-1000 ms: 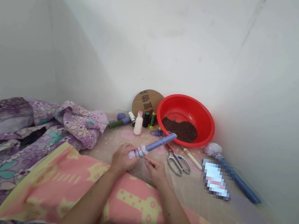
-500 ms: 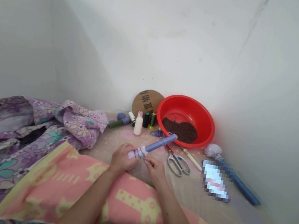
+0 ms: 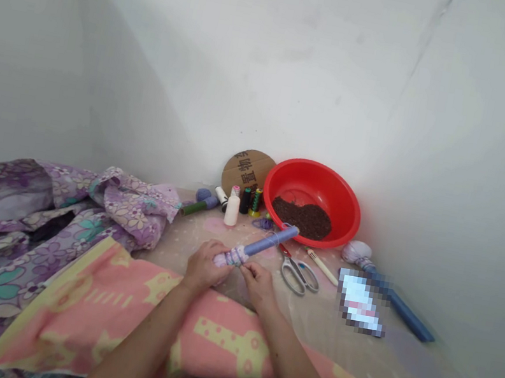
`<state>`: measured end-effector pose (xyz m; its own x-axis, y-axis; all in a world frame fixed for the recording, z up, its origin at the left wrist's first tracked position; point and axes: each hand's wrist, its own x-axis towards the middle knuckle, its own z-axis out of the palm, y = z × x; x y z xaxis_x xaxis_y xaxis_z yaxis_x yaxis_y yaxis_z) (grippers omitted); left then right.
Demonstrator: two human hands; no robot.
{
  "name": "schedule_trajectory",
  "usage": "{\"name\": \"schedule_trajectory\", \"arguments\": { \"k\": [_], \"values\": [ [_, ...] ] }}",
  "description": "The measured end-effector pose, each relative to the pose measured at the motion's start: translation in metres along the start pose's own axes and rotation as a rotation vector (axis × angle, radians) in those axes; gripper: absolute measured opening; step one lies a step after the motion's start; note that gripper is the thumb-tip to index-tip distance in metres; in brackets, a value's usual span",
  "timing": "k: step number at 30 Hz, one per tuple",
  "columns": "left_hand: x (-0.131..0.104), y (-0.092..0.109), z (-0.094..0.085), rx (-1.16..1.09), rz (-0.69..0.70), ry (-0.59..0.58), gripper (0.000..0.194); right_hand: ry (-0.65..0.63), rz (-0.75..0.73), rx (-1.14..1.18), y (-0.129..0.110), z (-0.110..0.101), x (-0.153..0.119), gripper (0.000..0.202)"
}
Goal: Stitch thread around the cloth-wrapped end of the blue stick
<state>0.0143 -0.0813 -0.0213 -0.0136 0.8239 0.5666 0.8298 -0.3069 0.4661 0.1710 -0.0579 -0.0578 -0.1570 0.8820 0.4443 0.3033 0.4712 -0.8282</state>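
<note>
A blue-purple stick slants up to the right, with a pale lilac cloth bundle wound with thread at its lower end. My left hand is wrapped round that bundled end. Just to the right, my right hand is pinched close by the windings; what lies between its fingertips is too small to make out. Both forearms pass over a pink and yellow towel at the table's front edge. Loose thread shows along the stick.
A red basin with dark brown grains stands behind. Scissors, a cream pen-like tool, thread spools and a second stick with a white ball end lie around. Floral fabric is heaped left; a cardboard disc leans on the wall.
The whole view has shifted slightly, so everything appears a little further left. My right hand sits marginally closer to the windings. Both hands keep their grip.
</note>
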Motion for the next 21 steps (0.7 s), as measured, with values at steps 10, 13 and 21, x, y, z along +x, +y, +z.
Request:
{"name": "schedule_trajectory", "arguments": {
  "k": [10,13,21],
  "values": [
    [-0.002,0.005,0.001,0.024,0.01,0.007,0.031,0.076,0.048,0.002,-0.008,0.004,-0.005,0.011],
    [-0.003,0.009,-0.001,0.048,-0.011,-0.013,0.032,0.085,0.057,-0.023,-0.01,0.005,-0.005,0.01],
    [-0.003,0.013,-0.004,0.069,-0.113,-0.03,0.032,0.08,0.063,-0.024,-0.014,0.006,-0.004,0.007]
  ]
}}
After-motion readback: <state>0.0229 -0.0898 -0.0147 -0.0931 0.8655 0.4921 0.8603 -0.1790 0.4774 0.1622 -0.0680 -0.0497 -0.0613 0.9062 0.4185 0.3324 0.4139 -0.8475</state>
